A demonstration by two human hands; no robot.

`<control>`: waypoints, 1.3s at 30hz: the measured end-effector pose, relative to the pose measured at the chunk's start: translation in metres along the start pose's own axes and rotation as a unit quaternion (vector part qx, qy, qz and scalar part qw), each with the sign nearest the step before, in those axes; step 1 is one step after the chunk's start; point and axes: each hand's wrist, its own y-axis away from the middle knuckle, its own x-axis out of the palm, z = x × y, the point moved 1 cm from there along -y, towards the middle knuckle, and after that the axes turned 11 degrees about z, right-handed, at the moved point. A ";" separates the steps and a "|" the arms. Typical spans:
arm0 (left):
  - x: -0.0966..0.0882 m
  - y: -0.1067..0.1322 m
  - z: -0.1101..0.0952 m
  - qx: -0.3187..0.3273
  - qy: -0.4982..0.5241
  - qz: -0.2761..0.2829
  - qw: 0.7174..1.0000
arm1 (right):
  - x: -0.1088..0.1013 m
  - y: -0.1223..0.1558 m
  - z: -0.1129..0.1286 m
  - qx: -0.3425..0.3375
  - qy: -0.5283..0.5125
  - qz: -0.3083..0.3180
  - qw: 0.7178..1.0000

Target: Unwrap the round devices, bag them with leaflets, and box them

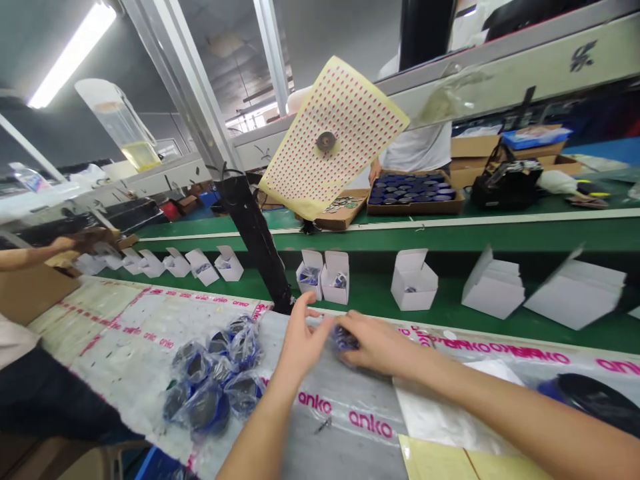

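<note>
While both hands work close together over a printed plastic sheet (350,427) on the near bench, the right hand (383,347) curves down over a small blue-rimmed round item in clear plastic (345,340). Its fingers hide most of the item, so I cannot tell whether they pinch it. The left hand (303,343) stands just beside the item, fingers spread and raised, not clearly touching it. To the left of the hands, a heap of similar bagged round items (215,377) lies on the sheet. Farther off, open white cardboard boxes (414,280) stand on a green conveyor belt (450,310), and a co-worker's hand (65,245) reaches in at the far left
</note>
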 end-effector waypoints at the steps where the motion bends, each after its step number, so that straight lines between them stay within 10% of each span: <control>1: 0.003 -0.012 0.002 0.005 -0.028 -0.007 1.000 | -0.012 -0.002 -0.008 0.007 0.003 -0.025 1.000; 7: 0.033 -0.069 0.017 -0.008 -0.097 -0.036 0.995 | -0.074 -0.038 -0.041 -0.012 0.004 -0.274 0.962; 14: 0.054 -0.079 0.027 -0.004 -0.055 -0.065 0.996 | -0.081 -0.058 -0.044 -0.093 0.121 -0.168 0.974; 26: 0.069 -0.073 0.051 0.037 0.137 -0.142 0.980 | -0.076 -0.072 -0.020 0.059 0.225 -0.110 0.966; 39: 0.060 -0.083 0.071 0.001 0.101 -0.174 0.980 | -0.011 -0.078 -0.010 0.137 0.269 -0.113 0.947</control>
